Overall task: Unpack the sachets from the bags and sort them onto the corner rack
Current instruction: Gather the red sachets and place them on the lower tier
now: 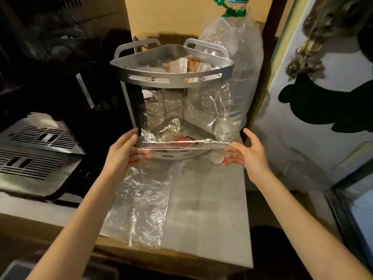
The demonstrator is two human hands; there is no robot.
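Observation:
A two-tier metal corner rack (171,76) stands at the back of the counter. Its top tier holds orange-and-white sachets (186,64). Reddish sachets (181,139) lie on the bottom tier, seen through plastic. I hold a clear plastic bag (193,110) stretched upright in front of the rack. My left hand (127,150) pinches its lower left corner and my right hand (245,151) holds its lower right edge. A second clear bag (139,207) lies flat on the counter below my hands.
A large clear water bottle (236,57) with a green cap stands right behind the rack. A black-and-silver appliance with slotted vents (38,150) sits on the left. The grey counter top (205,209) ends at a front edge near me. A white fridge door (314,118) is on the right.

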